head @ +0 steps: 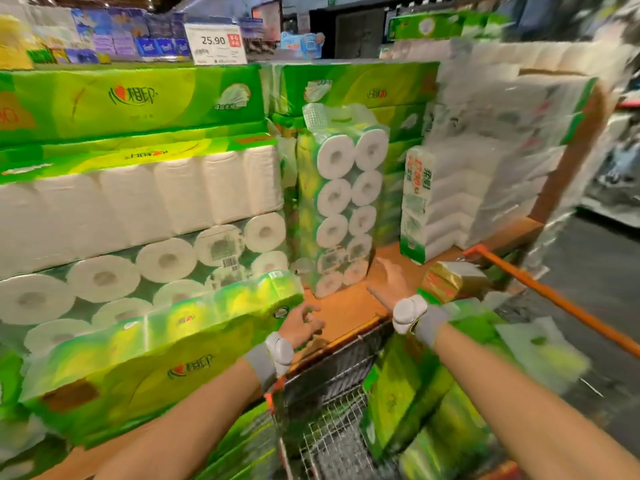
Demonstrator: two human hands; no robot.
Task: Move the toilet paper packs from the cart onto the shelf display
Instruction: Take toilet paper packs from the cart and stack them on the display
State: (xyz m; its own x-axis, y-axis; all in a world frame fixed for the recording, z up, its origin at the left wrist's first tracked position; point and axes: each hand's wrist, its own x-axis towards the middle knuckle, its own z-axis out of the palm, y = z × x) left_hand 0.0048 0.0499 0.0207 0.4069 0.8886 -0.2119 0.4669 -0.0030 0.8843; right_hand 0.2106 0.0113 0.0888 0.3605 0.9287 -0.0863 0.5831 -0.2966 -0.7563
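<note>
Now the toilet paper pack stands upright, long axis vertical.

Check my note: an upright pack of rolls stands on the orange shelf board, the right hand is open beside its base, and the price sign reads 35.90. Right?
Not quite: the head view shows the price sign reads 25.90, not 35.90. The rest holds: the upright pack stands on the orange shelf board, with the right hand open beside its base.

Left hand, right hand beside upright pack
</note>
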